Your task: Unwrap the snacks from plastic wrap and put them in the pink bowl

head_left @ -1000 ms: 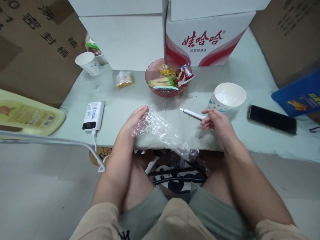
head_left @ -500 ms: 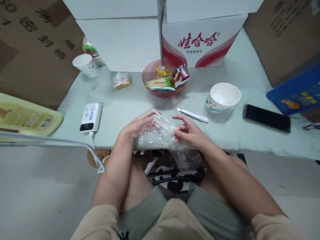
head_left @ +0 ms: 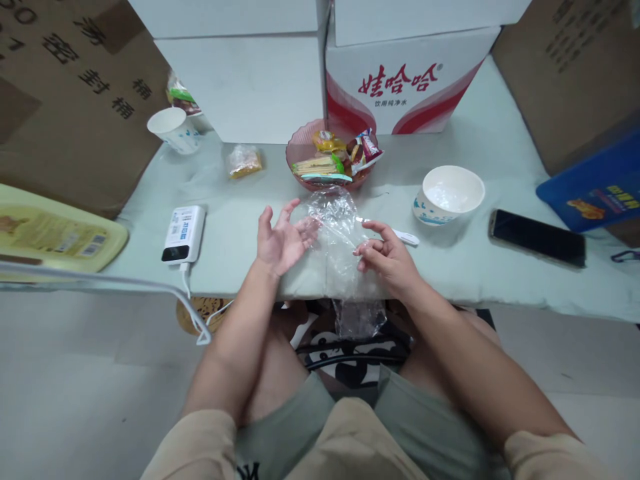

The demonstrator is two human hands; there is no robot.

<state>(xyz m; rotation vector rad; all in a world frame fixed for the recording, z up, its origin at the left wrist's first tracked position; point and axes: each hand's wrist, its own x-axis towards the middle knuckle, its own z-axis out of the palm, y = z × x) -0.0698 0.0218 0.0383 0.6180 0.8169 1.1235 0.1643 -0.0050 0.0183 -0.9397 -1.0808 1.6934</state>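
A crumpled clear plastic bag (head_left: 345, 247) stretches between my hands, its lower end hanging over the table's front edge above my lap. My right hand (head_left: 387, 263) pinches the bag's right side between thumb and fingers. On the other side, my left hand (head_left: 285, 240) is turned palm up with its fingers spread, the fingertips at the bag's left edge. Whether they touch it I cannot tell. A white pen-shaped cutter (head_left: 407, 238) lies behind my right hand, partly hidden by it. Just beyond the bag stands a pink bowl (head_left: 300, 137) holding wrapped snacks and a bundle of toothpicks.
At right are a white paper bowl (head_left: 450, 193), a black phone (head_left: 537, 238) and a blue package (head_left: 595, 183). To the left lie a white power bank (head_left: 183, 233) with a cable, a wrapped snack (head_left: 244, 161), a paper cup (head_left: 175, 130) and a yellow bottle (head_left: 65, 230). Boxes (head_left: 405, 80) line the back.
My left hand has turned palm up and its fingers have spread. The bag's upper part has shifted away from me towards the pink bowl. My right hand keeps its pinch, slightly further right.
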